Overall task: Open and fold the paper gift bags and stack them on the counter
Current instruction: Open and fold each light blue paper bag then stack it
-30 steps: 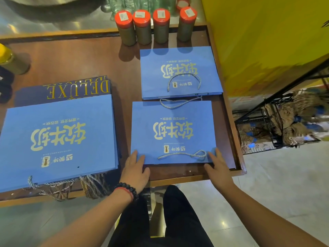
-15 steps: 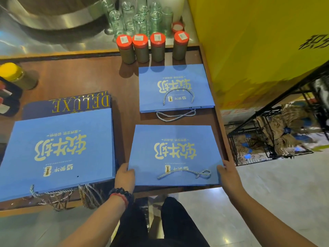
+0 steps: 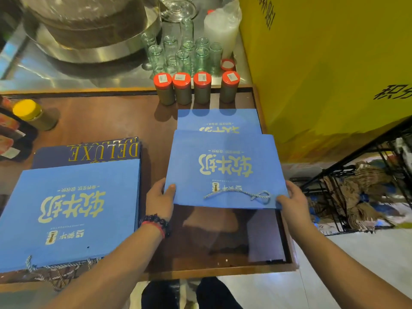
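A flat blue paper gift bag [image 3: 225,170] with yellow lettering and a rope handle is lifted off the wooden counter [image 3: 111,121]. My left hand [image 3: 159,200] grips its near left corner, thumb on top. My right hand [image 3: 292,200] grips the near right corner. The bag hangs over another flat blue bag [image 3: 219,120] lying further back, covering most of it. A larger stack of blue bags [image 3: 69,210] lies to the left, rope handles hanging at the near edge.
A dark "DELUXE" box [image 3: 102,150] sits under the left stack. Several red-lidded jars [image 3: 196,88] and clear glasses [image 3: 185,52] stand behind the bags. A yellow-lidded jar [image 3: 33,114] is at far left. A yellow wall [image 3: 323,74] borders the right; a wire rack [image 3: 356,190] stands below.
Both hands have lifted the near blue bag off the counter and carried it away from me, so it now overlaps the bag at the back. The camera view has tilted forward.
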